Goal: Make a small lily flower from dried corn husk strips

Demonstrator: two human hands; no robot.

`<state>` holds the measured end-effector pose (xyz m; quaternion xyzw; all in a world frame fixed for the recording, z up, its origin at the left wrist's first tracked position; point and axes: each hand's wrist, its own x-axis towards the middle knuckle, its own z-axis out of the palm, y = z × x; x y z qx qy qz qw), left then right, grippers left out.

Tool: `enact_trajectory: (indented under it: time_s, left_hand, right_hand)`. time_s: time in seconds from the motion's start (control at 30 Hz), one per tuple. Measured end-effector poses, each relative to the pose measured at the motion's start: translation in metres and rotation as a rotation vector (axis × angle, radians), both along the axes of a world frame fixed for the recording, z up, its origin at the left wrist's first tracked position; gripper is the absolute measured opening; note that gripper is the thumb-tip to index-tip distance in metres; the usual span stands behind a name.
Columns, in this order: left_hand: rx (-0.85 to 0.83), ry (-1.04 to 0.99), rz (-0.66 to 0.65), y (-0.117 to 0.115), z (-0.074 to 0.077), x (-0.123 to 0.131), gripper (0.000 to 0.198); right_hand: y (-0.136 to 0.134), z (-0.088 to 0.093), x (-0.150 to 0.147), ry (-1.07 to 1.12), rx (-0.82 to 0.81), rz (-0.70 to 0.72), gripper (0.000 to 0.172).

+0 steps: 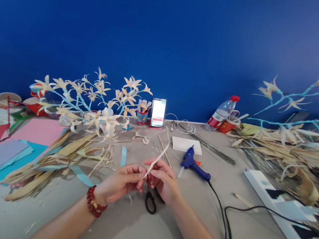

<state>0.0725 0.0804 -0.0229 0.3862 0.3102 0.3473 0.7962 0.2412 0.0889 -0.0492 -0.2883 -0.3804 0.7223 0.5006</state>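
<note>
A narrow pale strip point(158, 159), looking like dried corn husk, rises at a slant from between my hands. My left hand point(126, 178), with a beaded bracelet on its wrist, pinches the strip's lower end between thumb and fingertips. Close beside it, my right hand point(167, 180) has its fingers closed on the same strip, thumb along it. Black scissors point(150, 204) are beneath my hands, with their handles showing and their blades hidden. A blue glue gun point(193, 163) lies just right of my right hand. Left of my hands is a bundle of dried husks point(45, 170).
Husk flowers on blue stems point(101, 102) stand at the back left. A white power strip point(278, 211) lies on the right, with a black cable point(223, 214) trailing to the front edge. A tilted bottle point(220, 115) and a phone point(157, 112) are by the wall.
</note>
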Motion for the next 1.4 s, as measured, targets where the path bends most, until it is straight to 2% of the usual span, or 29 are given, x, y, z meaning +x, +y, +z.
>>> enact_trajectory:
  time_s: [0.1,0.17,0.37,0.47,0.67,0.93,1.1,1.2,1.33,1.4]
  left_hand:
    - [-0.1,-0.121,-0.064,0.0,-0.004,0.001,0.016]
    - [-0.104,-0.123,-0.067,0.0,-0.005,0.003,0.017]
    - [0.075,0.045,0.165,0.001,-0.007,0.003,0.02]
    - [0.134,0.13,0.174,0.001,-0.009,0.002,0.019]
    - [0.182,0.175,0.235,0.0,-0.011,0.004,0.019]
    - [0.231,0.196,0.219,0.0,-0.012,0.002,0.018]
    - [0.24,0.201,0.182,0.0,-0.014,0.001,0.018]
    - [0.243,0.236,0.204,0.002,-0.014,-0.001,0.02]
    - [0.245,0.251,0.325,0.004,-0.014,-0.002,0.02]
    - [0.271,0.227,0.362,0.005,-0.013,-0.002,0.019]
  right_hand:
    - [-0.001,0.001,0.0,-0.019,0.008,0.013,0.013]
    - [-0.001,0.003,0.0,-0.039,0.013,0.002,0.018]
    - [0.0,0.001,-0.003,-0.112,-0.005,-0.126,0.027]
    - [0.0,-0.002,-0.003,-0.131,-0.013,-0.138,0.028]
    - [-0.001,0.0,-0.003,-0.166,-0.023,-0.111,0.025]
    - [-0.002,0.007,-0.006,-0.202,-0.048,-0.153,0.02]
    - [-0.003,0.004,-0.006,-0.233,0.011,-0.165,0.022]
    - [0.003,0.008,0.005,-0.453,0.169,-0.196,0.02]
    - [0.022,0.012,0.037,-1.156,0.508,-0.452,0.016]
    - [0.032,0.009,0.048,-1.494,0.552,-0.487,0.014]
